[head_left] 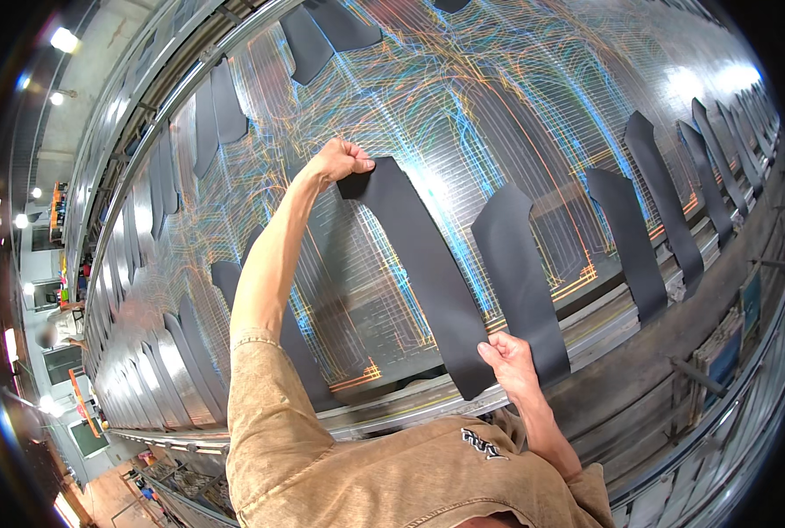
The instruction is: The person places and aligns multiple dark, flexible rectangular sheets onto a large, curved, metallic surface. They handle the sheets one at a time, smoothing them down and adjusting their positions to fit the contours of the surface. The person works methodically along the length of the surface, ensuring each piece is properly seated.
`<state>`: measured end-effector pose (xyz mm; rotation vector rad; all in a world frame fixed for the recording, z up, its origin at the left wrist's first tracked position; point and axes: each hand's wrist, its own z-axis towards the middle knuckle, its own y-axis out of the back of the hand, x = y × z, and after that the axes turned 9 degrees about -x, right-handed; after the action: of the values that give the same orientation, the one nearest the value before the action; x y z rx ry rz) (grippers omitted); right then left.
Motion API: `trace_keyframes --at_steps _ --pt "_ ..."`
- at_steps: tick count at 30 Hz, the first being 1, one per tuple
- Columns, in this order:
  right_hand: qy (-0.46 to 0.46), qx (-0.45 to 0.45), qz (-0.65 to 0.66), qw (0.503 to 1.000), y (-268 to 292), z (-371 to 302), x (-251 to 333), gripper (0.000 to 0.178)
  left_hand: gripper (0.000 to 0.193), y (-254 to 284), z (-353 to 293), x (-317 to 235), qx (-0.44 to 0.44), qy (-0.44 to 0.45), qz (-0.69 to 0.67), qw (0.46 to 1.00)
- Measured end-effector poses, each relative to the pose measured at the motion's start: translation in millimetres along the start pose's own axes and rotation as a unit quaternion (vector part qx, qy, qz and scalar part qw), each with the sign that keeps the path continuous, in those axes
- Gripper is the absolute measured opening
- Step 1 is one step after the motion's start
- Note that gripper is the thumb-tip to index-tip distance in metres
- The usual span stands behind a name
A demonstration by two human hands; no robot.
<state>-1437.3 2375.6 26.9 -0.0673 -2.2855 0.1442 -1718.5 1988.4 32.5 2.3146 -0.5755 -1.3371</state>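
A long strip of black sheet material [423,264] with an angled far end stretches between my two hands over the table. My left hand [341,164] is closed on its far left corner, thumb and fingers pinched together. At the near end, my right hand [509,359] grips the strip's right edge. The near end of this strip hangs slightly past the table's front edge. Just to its right lies another black strip [514,264], its lower part passing behind my right hand. My left forearm partly covers a further black strip [300,352] on the left.
The long metal table [384,114] carries a dense pattern of coloured lines. Several black strips [626,238] lie along its near edge to the right, and more [197,343] to the left. Other black pieces [220,110] rest along the far edge. A metal rail [410,405] borders the front.
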Motion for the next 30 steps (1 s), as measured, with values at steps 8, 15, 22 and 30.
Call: trace_keyframes --at_steps 8,15,22,30 --pt "0.032 -0.096 0.000 0.995 -17 11 -17 0.011 0.015 -15 30 2 -0.107 -0.048 0.043 0.992" --pt "0.063 -0.131 -0.075 0.986 -15 11 -23 0.016 0.012 -24 24 2 -0.113 -0.040 0.036 0.992" --pt "0.041 -0.118 -0.079 0.989 -13 12 -15 0.019 0.011 -19 31 0 -0.083 -0.015 -0.037 0.996" --pt "0.011 -0.117 -0.168 0.979 -12 9 -2 0.025 0.025 -25 41 16 -0.107 -0.084 0.136 0.981"
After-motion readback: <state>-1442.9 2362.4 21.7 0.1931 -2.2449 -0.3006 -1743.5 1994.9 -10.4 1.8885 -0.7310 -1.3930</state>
